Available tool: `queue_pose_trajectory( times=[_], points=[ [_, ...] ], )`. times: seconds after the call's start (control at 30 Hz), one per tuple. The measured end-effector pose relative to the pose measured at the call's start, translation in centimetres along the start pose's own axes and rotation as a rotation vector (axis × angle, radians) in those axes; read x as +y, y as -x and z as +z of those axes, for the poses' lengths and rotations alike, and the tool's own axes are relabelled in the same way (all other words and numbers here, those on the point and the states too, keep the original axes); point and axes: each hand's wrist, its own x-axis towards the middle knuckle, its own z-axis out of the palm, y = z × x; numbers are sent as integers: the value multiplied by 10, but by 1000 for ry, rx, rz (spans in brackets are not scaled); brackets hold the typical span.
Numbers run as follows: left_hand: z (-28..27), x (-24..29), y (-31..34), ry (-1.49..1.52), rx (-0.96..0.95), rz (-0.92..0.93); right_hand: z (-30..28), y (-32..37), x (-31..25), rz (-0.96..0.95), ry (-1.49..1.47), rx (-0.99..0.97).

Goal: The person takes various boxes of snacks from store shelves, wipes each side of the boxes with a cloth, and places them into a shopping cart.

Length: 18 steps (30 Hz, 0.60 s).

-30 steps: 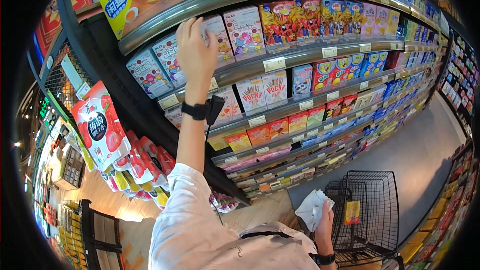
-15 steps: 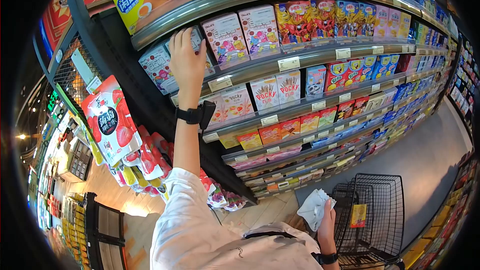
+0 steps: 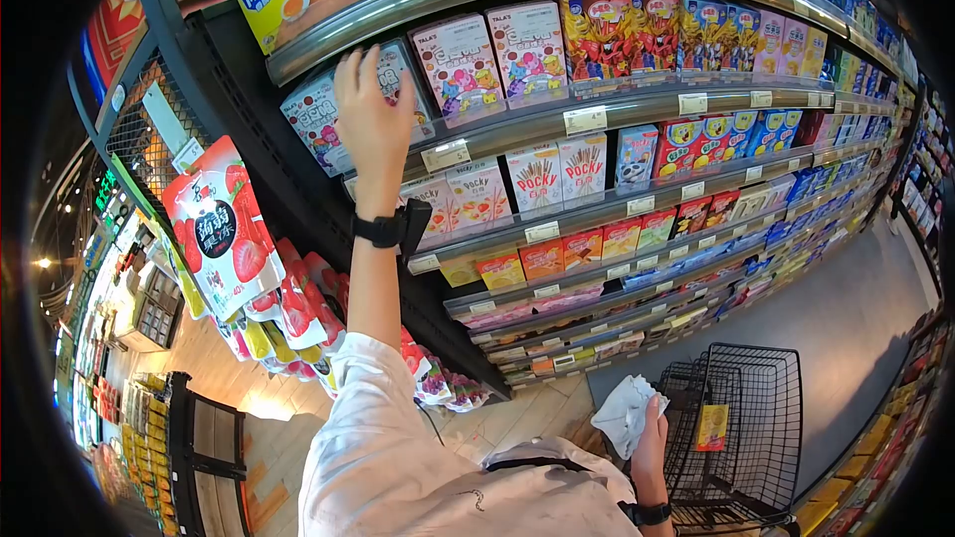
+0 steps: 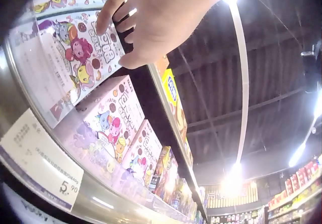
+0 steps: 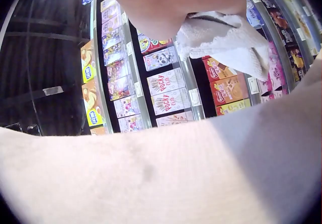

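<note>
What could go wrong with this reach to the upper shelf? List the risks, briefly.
1. The left hand touches the pony-print box with straight fingers and has no grip on it. Pulled that way, the box might tip over the front rail and fall.
2. The neighbouring boxes stand close beside it and could be dragged along.
3. The right hand holds a white cloth, so it may be slow to catch anything.

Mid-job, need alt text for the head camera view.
The left hand reaches up and touches a pale cartoon-printed snack box on an upper metal store shelf. The right hand holds a white crumpled cloth beside a black wire shopping cart.
</note>
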Motion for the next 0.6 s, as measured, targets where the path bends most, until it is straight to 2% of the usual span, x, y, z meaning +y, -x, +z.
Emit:
queue_pose_trajectory(
  times=[0.17, 0.3, 0.47, 0.53, 0.6],
  points=[
    [-23, -17, 12, -61, 51, 6, -6, -2, 5, -16, -7, 31],
    [-28, -27, 23, -33, -37, -70, -7, 0, 6, -3, 33, -24],
    [-27, -28, 31, -19, -52, -9, 1, -3, 12, -36, 84, 20],
    [-27, -29, 34, -16, -80, -18, 5, -2, 7, -36, 92, -75],
    [-25, -28, 35, -21, -81, -9, 11, 1, 4, -32, 98, -67]
  ],
)
